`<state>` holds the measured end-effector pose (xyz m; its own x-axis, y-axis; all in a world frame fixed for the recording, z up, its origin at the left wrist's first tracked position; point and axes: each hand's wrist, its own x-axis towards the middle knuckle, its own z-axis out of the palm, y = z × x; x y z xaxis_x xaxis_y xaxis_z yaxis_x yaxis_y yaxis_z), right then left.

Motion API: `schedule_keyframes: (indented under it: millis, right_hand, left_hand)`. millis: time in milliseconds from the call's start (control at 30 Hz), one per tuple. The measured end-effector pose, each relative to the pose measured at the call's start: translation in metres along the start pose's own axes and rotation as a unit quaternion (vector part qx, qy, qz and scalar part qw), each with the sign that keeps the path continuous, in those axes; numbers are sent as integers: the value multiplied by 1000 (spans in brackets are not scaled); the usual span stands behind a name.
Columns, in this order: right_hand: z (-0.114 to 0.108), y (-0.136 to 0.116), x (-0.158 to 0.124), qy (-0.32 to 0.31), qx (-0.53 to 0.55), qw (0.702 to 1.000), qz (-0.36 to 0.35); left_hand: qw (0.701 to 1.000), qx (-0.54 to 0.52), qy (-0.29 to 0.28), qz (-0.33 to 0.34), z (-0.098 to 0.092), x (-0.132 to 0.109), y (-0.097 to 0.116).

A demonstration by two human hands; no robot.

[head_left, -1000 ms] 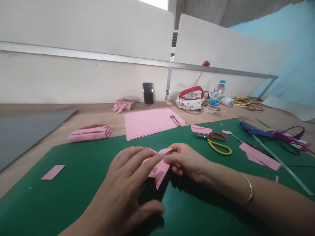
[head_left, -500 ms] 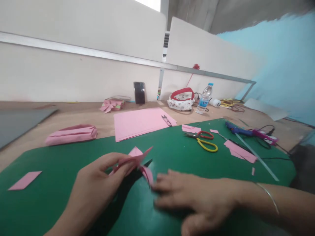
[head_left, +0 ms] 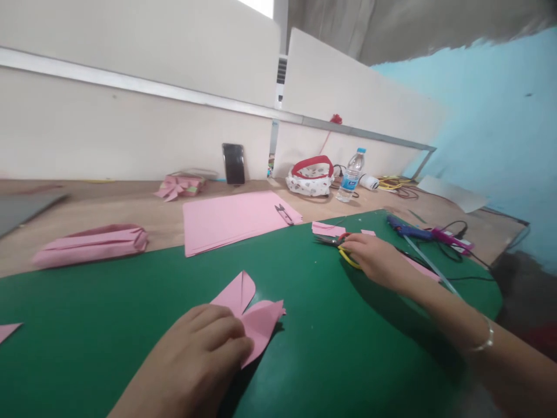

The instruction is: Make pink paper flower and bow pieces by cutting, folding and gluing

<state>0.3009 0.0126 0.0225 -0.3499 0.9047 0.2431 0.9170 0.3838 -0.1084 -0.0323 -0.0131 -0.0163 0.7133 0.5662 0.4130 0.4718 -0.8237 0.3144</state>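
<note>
My left hand [head_left: 195, 354] pinches a folded pink paper piece [head_left: 261, 325] with petal-like flaps, low over the green mat [head_left: 322, 360]. The flaps spread up and right of its fingers. Over at the right, my right hand [head_left: 376, 258] has its fingers closed on the pliers [head_left: 329, 239], which lie on the mat with red and yellow handles. Its fingers cover most of the handles, and the metal jaws point left. Small pink paper strips [head_left: 327, 229] lie just behind the jaws.
Pink sheets [head_left: 230, 220] with small snips [head_left: 284, 215] on top lie behind the mat. A pink paper bundle [head_left: 93, 247] is at left. Farther back stand a phone [head_left: 234, 164], a pouch [head_left: 310, 180] and a bottle [head_left: 351, 177]. A glue gun [head_left: 409, 229] lies at right.
My right hand has moved right and away from the paper, onto the pliers' handles. My left hand has lowered and turned the paper, so its flaps show wider. The view has shifted slightly right.
</note>
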Motion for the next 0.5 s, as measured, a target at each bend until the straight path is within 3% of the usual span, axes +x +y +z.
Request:
schedule_keyframes:
  millis: [167, 333, 500]
  right_hand:
    - [-19, -58, 7, -71, 142, 982, -101]
    - [-11, -101, 27, -53, 66, 966, -246]
    - [18, -122, 38, 28, 46, 955, -290]
  left_hand:
    - [998, 15, 69, 1, 2, -5, -2]
    - [978, -83, 82, -175, -5, -7, 8]
    - [947, -135, 102, -272, -7, 1, 18]
